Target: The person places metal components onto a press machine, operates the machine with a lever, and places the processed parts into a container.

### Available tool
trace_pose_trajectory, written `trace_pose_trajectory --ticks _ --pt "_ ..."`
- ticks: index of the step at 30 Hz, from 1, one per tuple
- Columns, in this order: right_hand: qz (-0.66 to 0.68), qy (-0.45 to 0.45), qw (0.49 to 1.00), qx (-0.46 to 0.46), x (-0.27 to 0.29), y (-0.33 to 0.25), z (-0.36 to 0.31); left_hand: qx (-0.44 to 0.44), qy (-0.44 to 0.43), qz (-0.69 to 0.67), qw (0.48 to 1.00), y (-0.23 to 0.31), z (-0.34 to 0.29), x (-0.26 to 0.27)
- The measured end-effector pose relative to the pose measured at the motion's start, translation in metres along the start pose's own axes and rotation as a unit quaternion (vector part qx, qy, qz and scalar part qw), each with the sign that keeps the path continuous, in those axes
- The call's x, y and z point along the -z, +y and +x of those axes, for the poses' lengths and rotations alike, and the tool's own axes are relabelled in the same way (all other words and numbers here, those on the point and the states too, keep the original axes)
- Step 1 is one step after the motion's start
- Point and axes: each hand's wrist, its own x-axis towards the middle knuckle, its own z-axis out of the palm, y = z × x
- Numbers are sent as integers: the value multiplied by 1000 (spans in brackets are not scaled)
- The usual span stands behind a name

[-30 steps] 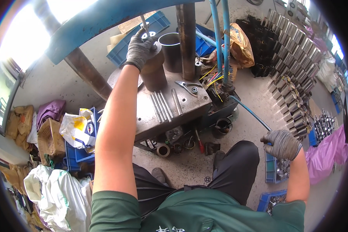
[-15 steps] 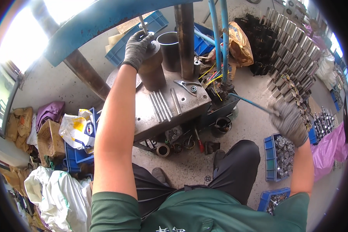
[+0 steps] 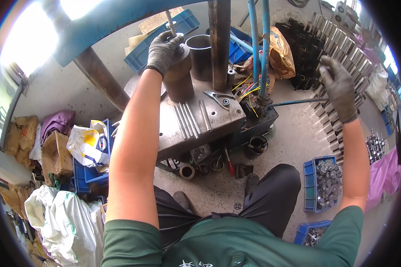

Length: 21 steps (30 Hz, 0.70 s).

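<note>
My left hand, in a grey glove, is closed around the lower end of an upright metal shaft, over a thick steel cylinder. Its fingers partly hide the shaft's lower end and the cylinder's top. My right hand, also gloved, is raised at the right, thumb and fingers apart, holding nothing. Just below it ends a blue lever that reaches out from the machine. On the steel block lie several slim metal rods, a thicker rod and pliers beside a small ring.
A blue press beam spans overhead, between dark columns. An open steel tube stands behind the cylinder. Stacked metal sleeves line the right side. Blue crates of metal parts sit on the floor; white sacks lie left.
My right hand has let go of the blue lever and risen above it, its fingers spreading. The left hand keeps its hold on the shaft.
</note>
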Motion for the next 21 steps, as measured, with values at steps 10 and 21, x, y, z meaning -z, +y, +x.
trace_pose_trajectory --ticks 10,21 --pt "-30 -517 855 19 46 -36 -174 23 10 28 999 5 -2 0" --pt "-3 -399 916 -38 49 -43 -152 -5 -8 5 1000 -4 5 3"
